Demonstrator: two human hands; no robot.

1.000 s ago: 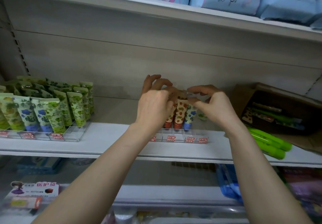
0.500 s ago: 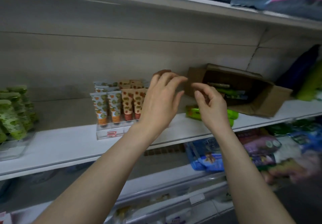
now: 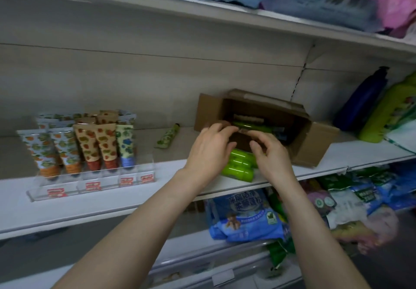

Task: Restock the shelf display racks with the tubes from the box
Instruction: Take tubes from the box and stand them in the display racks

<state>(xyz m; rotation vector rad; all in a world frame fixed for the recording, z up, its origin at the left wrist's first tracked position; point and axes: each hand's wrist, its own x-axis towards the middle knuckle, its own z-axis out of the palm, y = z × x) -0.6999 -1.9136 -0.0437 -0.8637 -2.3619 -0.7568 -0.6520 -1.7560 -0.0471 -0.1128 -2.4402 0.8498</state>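
1. At the open mouth of the cardboard box [image 3: 315,147] both hands have now arrived. Half a second ago they were in the air, short of the box, and one second ago they were at the tubes of the rack.
2. Tubes in the box [image 3: 254,127] lie flat inside, a green one the most visible, just beyond the fingertips of both hands on the far side.
3. The left hand [image 3: 209,151] has its fingers nearly straight and close together, with the tips at the near edge of the box mouth. It holds nothing that I can see.
4. The right hand [image 3: 270,153] has bent fingers, the thumb a little apart from them. Whether it pinches something I cannot tell.
5. Green tubes [image 3: 238,168] lie on the shelf [image 3: 171,169] just in front of the box, partly hidden under both hands.
6. One loose tube [image 3: 167,136] lies on the shelf left of the box, apart from it.
7. Farther left, the clear display rack [image 3: 90,185] carries standing tubes [image 3: 90,144] in rows.
8. Right of the box stand a blue bottle [image 3: 362,102] and a green bottle [image 3: 391,111].
9. Both hands and the dark near side of the box cover part of its inside.
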